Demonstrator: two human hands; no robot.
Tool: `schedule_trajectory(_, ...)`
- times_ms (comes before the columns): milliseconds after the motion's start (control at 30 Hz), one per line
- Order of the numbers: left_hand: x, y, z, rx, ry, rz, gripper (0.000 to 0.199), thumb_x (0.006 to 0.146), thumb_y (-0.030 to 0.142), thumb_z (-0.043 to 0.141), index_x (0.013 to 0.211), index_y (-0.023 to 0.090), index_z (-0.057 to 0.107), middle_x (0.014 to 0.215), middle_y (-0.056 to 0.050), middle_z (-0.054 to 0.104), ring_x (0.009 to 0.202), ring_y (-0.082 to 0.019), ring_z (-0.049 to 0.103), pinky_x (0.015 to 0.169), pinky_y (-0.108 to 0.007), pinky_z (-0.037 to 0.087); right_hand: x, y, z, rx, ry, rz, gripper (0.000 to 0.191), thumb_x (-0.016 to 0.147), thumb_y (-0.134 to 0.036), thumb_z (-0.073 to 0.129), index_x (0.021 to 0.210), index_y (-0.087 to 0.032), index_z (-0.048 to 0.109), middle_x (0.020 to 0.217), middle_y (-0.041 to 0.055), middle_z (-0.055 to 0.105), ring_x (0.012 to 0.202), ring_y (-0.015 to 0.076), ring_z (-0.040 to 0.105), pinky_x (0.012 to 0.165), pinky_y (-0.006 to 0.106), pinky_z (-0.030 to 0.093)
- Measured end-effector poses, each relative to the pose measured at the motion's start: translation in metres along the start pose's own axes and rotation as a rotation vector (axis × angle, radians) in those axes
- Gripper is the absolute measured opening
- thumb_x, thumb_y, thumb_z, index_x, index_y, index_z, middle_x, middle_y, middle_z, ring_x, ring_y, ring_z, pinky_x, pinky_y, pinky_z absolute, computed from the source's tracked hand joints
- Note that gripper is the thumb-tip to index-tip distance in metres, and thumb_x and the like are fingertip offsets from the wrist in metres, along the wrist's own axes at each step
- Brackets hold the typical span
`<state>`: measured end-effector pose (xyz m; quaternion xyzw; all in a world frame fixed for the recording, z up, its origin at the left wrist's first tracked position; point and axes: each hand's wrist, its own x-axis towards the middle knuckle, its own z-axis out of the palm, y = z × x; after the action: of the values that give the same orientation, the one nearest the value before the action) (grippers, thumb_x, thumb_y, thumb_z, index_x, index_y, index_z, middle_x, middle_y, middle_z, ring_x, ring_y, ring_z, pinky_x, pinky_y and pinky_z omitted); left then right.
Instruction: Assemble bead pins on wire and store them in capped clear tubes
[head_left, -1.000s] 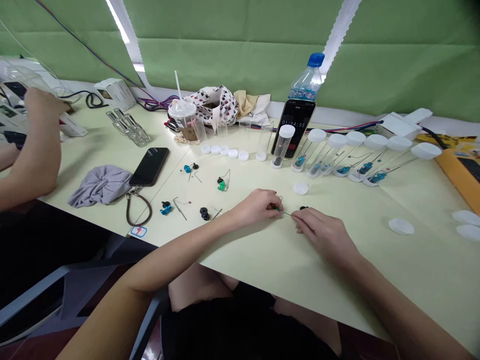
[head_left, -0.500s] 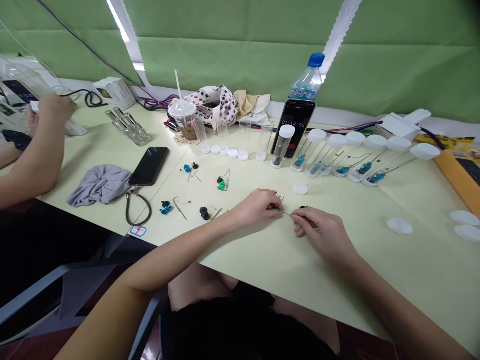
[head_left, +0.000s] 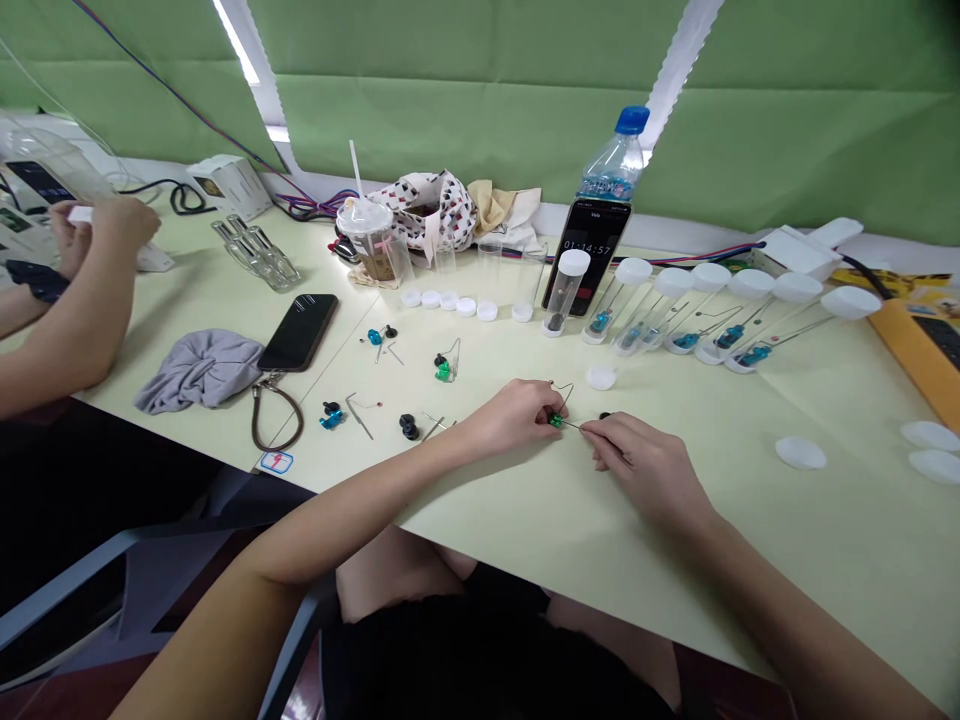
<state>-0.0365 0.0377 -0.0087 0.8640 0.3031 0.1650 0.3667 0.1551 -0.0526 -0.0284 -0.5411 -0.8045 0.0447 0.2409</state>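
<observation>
Between the thumb and fingers of my left hand (head_left: 521, 408) is a small green part (head_left: 555, 419), with a thin bent wire (head_left: 568, 392) sticking up beside it. My right hand (head_left: 641, 455) pinches a thin metal rod (head_left: 574, 427) whose far end meets the green part. Just behind my right fingers a bit of a black piece (head_left: 604, 415) shows; the rest is hidden. To the left lie another green part (head_left: 442, 371) with a bent wire, a blue part (head_left: 330, 420) and a black part (head_left: 409, 428), each with thin metal pieces.
Several capped clear tubes (head_left: 566, 292) stand at the back right, some holding blue parts. White caps (head_left: 466, 307) lie near open tubes. A phone with a timer (head_left: 589, 245) leans on a bottle (head_left: 611, 165). Another phone (head_left: 298, 332) lies left. A co-worker's hands (head_left: 124, 225) hold something white.
More of the green part now shows between my left fingers. My right hand has shifted very slightly left. At the far left, the co-worker's hands have turned a little, showing more of the white thing.
</observation>
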Motion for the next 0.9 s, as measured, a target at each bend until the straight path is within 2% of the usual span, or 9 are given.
schedule_trajectory(100,0.000,0.001,0.001,0.004,0.012,-0.027,0.012,0.072,0.019,0.062,0.083,0.015,0.065,0.078,-0.001,0.061,0.066,-0.010,0.055,0.064,-0.022,0.042,-0.001,-0.002,-0.003,-0.229,0.046,-0.132,0.024,0.092,-0.014,0.037,0.094,-0.017,0.061,0.071,0.0018,0.058,0.059,0.0098,0.054,0.055,0.022,0.038)
schedule_trajectory(267,0.000,0.002,0.001,0.016,0.019,-0.026,0.010,0.071,0.017,0.063,0.081,0.015,0.066,0.077,-0.001,0.062,0.066,-0.011,0.055,0.064,-0.023,0.042,-0.001,-0.009,-0.009,-0.544,0.052,-0.380,0.026,0.087,-0.002,0.038,0.098,-0.011,0.059,0.072,0.0043,0.058,0.063,0.0130,0.052,0.053,0.026,0.035)
schedule_trajectory(400,-0.001,0.001,0.003,0.041,0.021,-0.015,0.011,0.072,0.017,0.062,0.081,0.015,0.066,0.074,-0.001,0.061,0.065,-0.011,0.054,0.064,-0.023,0.042,-0.001,-0.011,-0.008,-0.622,0.032,-0.416,0.025,0.086,-0.001,0.040,0.098,-0.011,0.059,0.071,0.0037,0.057,0.062,0.0127,0.050,0.051,0.027,0.033)
schedule_trajectory(500,-0.002,0.001,0.003,0.045,0.025,-0.010,0.011,0.072,0.017,0.060,0.082,0.015,0.066,0.077,-0.001,0.061,0.065,-0.011,0.054,0.064,-0.023,0.042,-0.003,-0.008,-0.003,-0.491,0.017,-0.302,0.027,0.087,-0.004,0.037,0.097,-0.013,0.059,0.071,0.0041,0.056,0.063,0.0129,0.051,0.052,0.025,0.035)
schedule_trajectory(633,-0.002,0.003,0.002,0.048,0.031,-0.009,0.011,0.073,0.017,0.059,0.081,0.015,0.066,0.078,-0.001,0.061,0.064,-0.010,0.053,0.063,-0.023,0.041,-0.002,-0.004,0.002,-0.139,-0.039,-0.050,0.026,0.092,-0.016,0.033,0.093,-0.018,0.059,0.074,0.0026,0.056,0.058,0.0104,0.052,0.054,0.023,0.040)
schedule_trajectory(900,-0.002,0.002,0.004,0.079,0.025,0.012,0.014,0.073,0.015,0.057,0.084,0.016,0.066,0.076,-0.001,0.059,0.065,-0.010,0.052,0.063,-0.022,0.040,0.005,-0.009,-0.007,0.364,-0.145,0.265,0.028,0.092,-0.035,0.040,0.082,-0.020,0.062,0.064,-0.0009,0.058,0.047,0.0101,0.054,0.054,0.026,0.048)
